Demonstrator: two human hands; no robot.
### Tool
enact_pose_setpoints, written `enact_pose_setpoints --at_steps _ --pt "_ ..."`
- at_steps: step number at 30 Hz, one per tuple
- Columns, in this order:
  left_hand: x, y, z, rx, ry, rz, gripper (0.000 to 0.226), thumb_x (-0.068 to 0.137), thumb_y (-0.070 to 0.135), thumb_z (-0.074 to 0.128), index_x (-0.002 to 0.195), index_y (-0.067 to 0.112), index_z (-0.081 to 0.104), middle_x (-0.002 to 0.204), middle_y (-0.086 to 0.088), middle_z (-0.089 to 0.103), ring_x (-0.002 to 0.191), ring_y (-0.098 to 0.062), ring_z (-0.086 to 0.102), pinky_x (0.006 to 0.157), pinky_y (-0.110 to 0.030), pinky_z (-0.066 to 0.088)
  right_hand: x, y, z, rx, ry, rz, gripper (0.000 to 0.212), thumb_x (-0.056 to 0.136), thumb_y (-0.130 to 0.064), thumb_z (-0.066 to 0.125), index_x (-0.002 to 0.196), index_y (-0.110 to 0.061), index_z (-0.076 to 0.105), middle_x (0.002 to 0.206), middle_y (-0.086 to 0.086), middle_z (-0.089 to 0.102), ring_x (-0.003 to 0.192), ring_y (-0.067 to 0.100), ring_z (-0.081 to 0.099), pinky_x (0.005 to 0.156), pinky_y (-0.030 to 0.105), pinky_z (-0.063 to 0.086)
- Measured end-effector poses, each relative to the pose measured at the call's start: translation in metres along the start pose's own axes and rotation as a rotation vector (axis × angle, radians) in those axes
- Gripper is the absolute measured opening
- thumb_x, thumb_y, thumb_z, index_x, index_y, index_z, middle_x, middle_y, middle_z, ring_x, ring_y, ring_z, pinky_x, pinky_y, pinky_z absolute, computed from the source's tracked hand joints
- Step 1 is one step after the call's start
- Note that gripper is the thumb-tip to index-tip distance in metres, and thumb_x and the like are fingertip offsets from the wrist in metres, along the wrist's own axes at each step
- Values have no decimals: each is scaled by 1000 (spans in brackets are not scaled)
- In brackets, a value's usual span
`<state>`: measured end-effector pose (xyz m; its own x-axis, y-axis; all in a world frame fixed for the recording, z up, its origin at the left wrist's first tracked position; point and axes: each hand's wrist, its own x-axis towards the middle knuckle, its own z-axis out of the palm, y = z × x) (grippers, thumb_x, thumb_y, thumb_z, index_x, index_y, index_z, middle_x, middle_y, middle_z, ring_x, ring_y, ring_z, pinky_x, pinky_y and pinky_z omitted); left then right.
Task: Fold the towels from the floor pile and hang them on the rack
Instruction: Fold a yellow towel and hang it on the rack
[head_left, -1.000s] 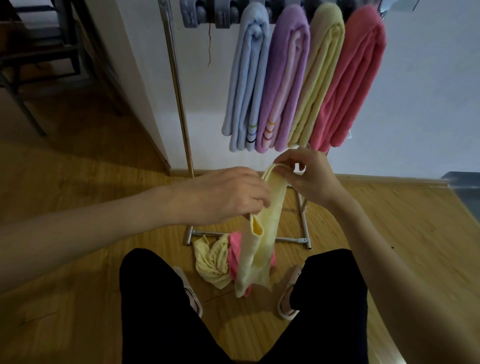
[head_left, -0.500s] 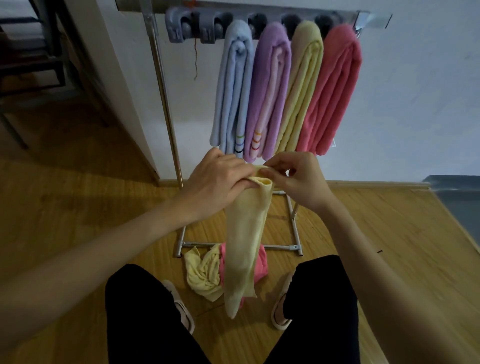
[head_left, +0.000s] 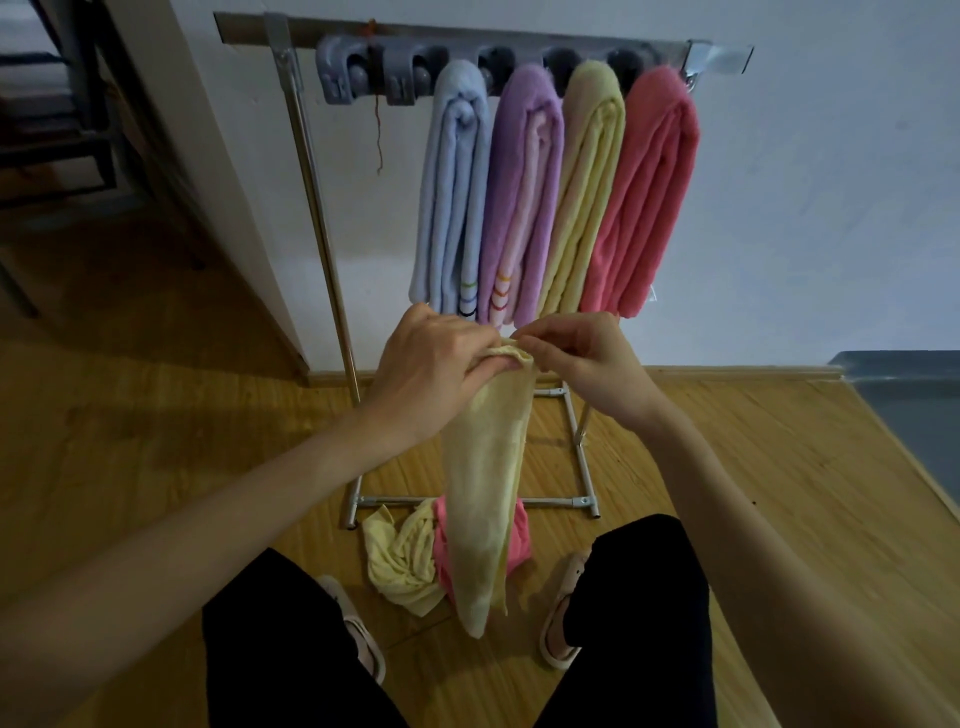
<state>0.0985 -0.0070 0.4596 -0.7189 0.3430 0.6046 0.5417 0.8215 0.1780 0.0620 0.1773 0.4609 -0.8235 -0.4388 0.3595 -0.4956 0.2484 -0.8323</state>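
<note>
up front, left hand (head_left: 434, 364) and right hand (head_left: 582, 358) both pinch the top edge of a soft, pale yellow towel (head_left: 485, 483), which hangs long and narrow before the metal rack (head_left: 311, 208), above the crumpled floor pile (head_left: 402, 561).

four hung towels (head_left: 540, 192), one held towel (head_left: 485, 493), two piled towels (head_left: 415, 561)

Fingertips of left hand (head_left: 434, 364) buried in bunched top of yellow towel (head_left: 485, 478); grip type unclear. Below the grip, that towel covers most of pink towel (head_left: 519, 535) on the floor. Above it, hung towels hide rack (head_left: 306, 171) clips. Both forearms cut off by frame edges.
</note>
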Motion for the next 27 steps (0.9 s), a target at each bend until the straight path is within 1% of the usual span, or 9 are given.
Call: enact_pose_setpoints --at_steps 2,6,8,12,16,19,21,24,27 --pt "3 1 0 -2 23 -42 34 88 48 54 89 17 68 75 2 68 70 -15 60 72 -31 39 -1 -2 -2 66 -2 48 16 88 -7 63 100 2 70 82 3 71 72 5 63 66 22 48" --pt "11 2 -3 6 82 -99 34 87 48 55 96 20 70 84 1 71 77 -19 61 77 -24 36 -3 -4 -7 126 -3 37 25 81 -2 66 106 -2 69 91 16 72 66 5 58 59 19 44" --pt "15 4 -4 13 96 -114 31 87 46 58 99 20 70 87 0 72 80 -21 61 78 -26 39 -2 -5 -6 108 37 1 23 82 1 68 104 -2 70 90 20 71 61 4 54 54 22 42" --pt "23 9 -11 -12 86 -61 35 88 48 54 93 17 70 76 2 69 69 -17 60 78 -35 43 3 -3 -8 68 135 -69 18 83 1 66 99 -3 72 91 16 72 74 33 62 61 43 46" --pt "23 5 -22 8 158 68 27 89 38 61 100 15 67 89 1 68 82 -14 60 83 -28 36 12 -9 -8 131 222 -56 17 83 3 60 98 2 70 89 14 72 83 19 67 75 35 54" --pt "16 -6 -21 -32 213 28 50 81 35 71 121 10 55 114 -8 57 107 -18 51 93 -24 38 21 -14 -4 136 271 -34 19 84 4 55 94 -3 70 74 -9 69 73 8 64 68 30 55" --pt "4 -16 -17 -156 231 -86 75 72 35 79 132 8 43 124 -10 47 114 -13 45 98 -16 37 24 -17 0 141 294 -10 23 82 1 54 89 -14 71 71 -12 67 73 10 63 68 39 57" --pt "-21 -36 -2 -358 61 -332 81 66 27 84 134 17 41 122 5 50 109 -2 48 92 -12 40 25 -18 7 176 302 46 26 84 1 53 87 -18 70 74 -2 68 76 17 65 69 50 56" --pt "-50 -58 24 -672 -253 -570 55 66 10 83 114 24 60 105 9 66 97 -4 62 88 -28 54 24 -19 12 229 303 103 20 88 1 53 94 -7 70 71 2 64 71 18 62 66 49 56"
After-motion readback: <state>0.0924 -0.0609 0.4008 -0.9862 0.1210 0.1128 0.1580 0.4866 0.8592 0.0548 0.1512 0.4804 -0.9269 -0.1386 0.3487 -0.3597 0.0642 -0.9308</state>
